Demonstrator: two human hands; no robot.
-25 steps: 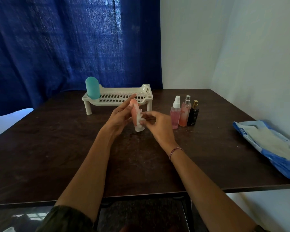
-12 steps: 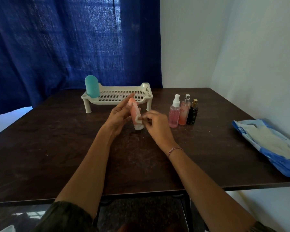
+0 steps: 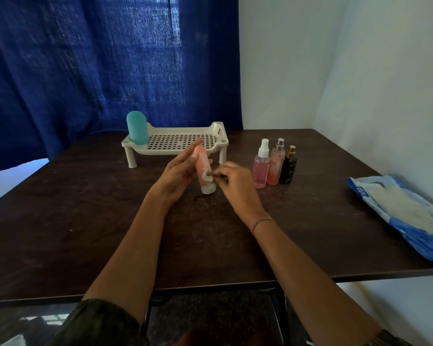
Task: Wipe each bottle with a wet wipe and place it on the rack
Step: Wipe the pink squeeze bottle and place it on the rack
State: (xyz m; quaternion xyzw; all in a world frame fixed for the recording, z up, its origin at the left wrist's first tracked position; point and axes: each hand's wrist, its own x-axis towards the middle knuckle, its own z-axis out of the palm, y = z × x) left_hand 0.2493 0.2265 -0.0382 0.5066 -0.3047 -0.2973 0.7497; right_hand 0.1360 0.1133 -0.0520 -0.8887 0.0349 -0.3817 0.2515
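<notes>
- A blue curtain hangs behind the table's far edge; its top and left side are cut off by the frame.
- The dark table is cut off at the left, and its near edge hides whatever stands beneath it.
- A blue pack of wet wipes lies along the right edge, with its far end running out of view.
- The white rack stands near the far edge; raised fingers cover part of its front rim.
- The left hand holds a peach bottle between thumb and nearly straight fingers, mid-table in front of the rack.
- The right hand is curled, its fingertips pinching a wet wipe against the bottle's lower part; the palm is hidden.
- A teal bottle stands upright in the rack's left end.
- The peach bottle is tilted, cap down; I cannot tell if the cap touches the table.
- Right of the rack stand a pink spray bottle, an orange spray bottle and a black bottle, close together; their labels are too small to read.
- The wipe is a small white wad, mostly hidden by fingertips.
</notes>
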